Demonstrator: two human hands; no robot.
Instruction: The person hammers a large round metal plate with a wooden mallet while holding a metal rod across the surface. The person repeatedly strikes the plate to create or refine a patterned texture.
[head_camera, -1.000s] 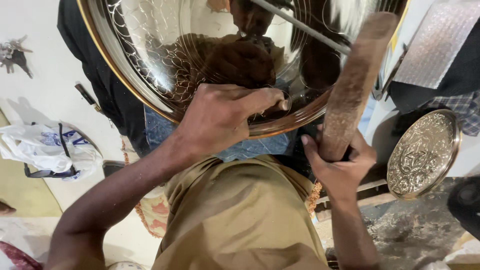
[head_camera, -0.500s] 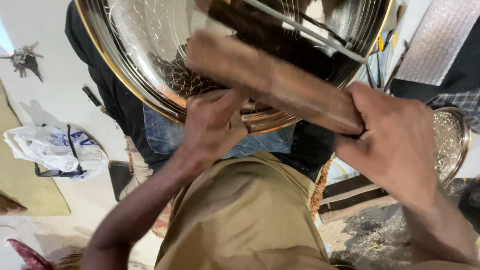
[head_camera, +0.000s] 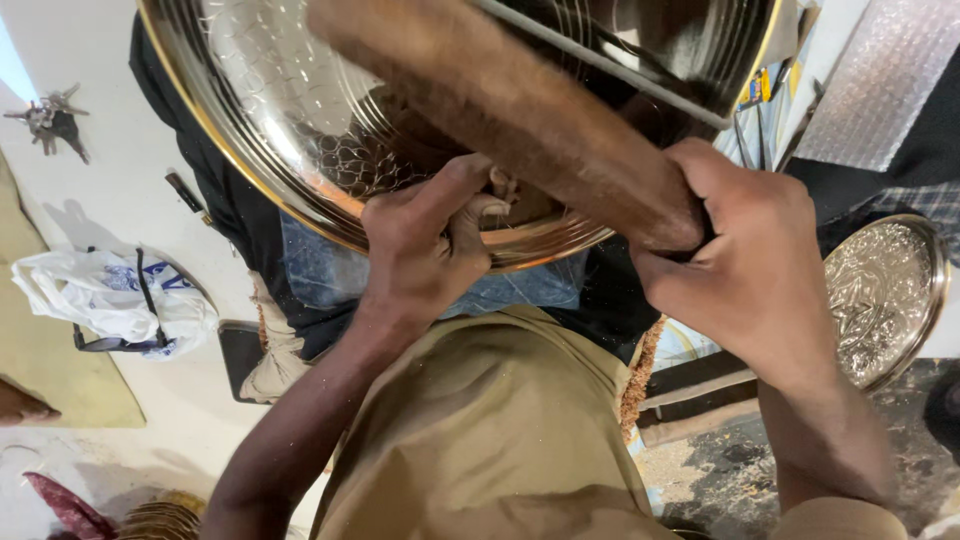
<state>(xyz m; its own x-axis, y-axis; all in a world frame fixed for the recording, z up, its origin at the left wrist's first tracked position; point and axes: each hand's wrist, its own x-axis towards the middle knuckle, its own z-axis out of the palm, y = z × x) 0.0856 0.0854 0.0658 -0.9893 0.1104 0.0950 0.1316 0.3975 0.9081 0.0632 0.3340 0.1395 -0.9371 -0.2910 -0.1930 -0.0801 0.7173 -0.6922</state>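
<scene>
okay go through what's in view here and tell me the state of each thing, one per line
left hand: pinching a small tool at the big tray's rim
right hand: gripping the wooden mallet
wooden mallet: raised, blurred
big metal tray: tilted, partly patterned
small embossed tray: lying apart
plastic bag: crumpled

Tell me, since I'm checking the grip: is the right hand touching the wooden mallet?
Touching. The head view shows the right hand with fingers wrapped around the lower end of the wooden mallet, no gap between them.
</scene>
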